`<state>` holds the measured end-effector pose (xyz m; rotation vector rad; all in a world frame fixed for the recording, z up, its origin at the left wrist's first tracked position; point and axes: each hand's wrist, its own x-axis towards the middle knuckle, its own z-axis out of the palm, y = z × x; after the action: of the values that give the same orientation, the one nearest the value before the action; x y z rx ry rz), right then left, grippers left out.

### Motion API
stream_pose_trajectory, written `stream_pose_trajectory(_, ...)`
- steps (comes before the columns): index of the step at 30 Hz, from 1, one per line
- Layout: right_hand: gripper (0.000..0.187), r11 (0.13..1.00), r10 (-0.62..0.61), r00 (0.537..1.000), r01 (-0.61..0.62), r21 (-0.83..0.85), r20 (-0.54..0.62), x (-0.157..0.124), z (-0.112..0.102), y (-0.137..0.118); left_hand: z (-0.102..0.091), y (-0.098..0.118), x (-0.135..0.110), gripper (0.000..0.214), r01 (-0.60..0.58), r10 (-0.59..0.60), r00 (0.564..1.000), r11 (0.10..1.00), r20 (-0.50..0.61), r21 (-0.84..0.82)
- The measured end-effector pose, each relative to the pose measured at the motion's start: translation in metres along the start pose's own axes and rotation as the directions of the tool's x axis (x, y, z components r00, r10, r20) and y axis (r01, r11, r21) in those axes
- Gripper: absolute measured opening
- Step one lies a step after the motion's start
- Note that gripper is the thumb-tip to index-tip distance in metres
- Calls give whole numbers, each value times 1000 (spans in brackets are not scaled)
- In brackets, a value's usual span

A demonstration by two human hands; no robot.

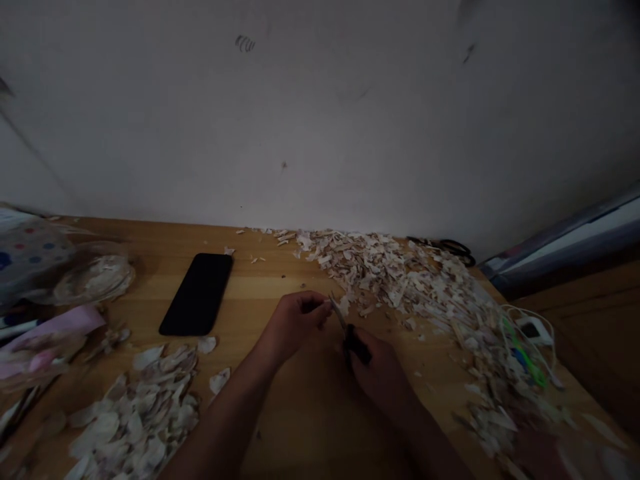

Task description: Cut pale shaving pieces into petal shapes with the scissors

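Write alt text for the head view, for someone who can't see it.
A right hand holds dark-handled scissors, blades close to the left hand, over a wooden table. A pile of pale flakes lies at lower left; pale, narrower scraps spread from the wall down the right side. A black phone lies left of the hands.

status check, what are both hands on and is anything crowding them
Right hand gripping scissors. Left hand by their tips, too dim to tell if anything's pinched. Pale scraps heaped beyond, phone off left; neither blocking the hands.
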<state>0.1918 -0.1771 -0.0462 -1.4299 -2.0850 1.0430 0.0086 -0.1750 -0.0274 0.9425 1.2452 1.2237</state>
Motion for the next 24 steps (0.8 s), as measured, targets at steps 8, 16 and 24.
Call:
stream_pose_trajectory(8, 17, 1000, 9, 1000, -9, -16, 22, -2, -1, 0, -4, 8, -5, 18, -74, 68, 997, 961, 34, 267)
stream_pose_trajectory(16, 17, 1000, 17, 997, -16, -24, 75, -1, -5, -4, -13, 19, -8, 17, -165, 125, 985, 873, 117, 458)
stream_pose_trajectory(24, 18, 998, -10, 997, 14, -54, 73, 0, -7, 0, -13, 19, -8, 18, -94, 58, 994, 900, 96, 426)
